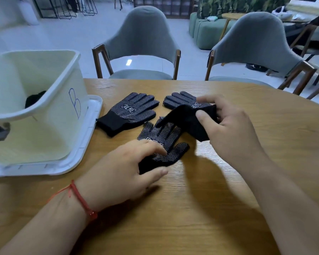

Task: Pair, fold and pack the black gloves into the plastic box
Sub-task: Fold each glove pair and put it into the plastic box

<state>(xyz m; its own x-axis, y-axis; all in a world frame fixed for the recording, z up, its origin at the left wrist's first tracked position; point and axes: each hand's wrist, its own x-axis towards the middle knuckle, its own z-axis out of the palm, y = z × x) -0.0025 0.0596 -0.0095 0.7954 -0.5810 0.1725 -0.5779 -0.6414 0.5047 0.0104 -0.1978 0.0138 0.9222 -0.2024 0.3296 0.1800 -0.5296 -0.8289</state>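
Observation:
Black gloves with white grip dots lie on the wooden table (173, 208). One dotted glove (131, 112) lies flat beside the box. A second (180, 100) lies further right, partly behind my right hand. A third (166, 144) lies palm-up in the middle; my left hand (125, 168) grips its cuff end, thumb under the edge. My right hand (226, 122) pinches a plain-side black glove (188, 118) lifted over the third one, its fingers hanging left. The white plastic box (50, 109), marked "B", stands at the left with something black (34, 98) inside.
The box rests on its white lid (85, 144). Two grey chairs (142, 43) (254, 46) stand at the table's far edge. Bare wood lies in front of my hands and to the right.

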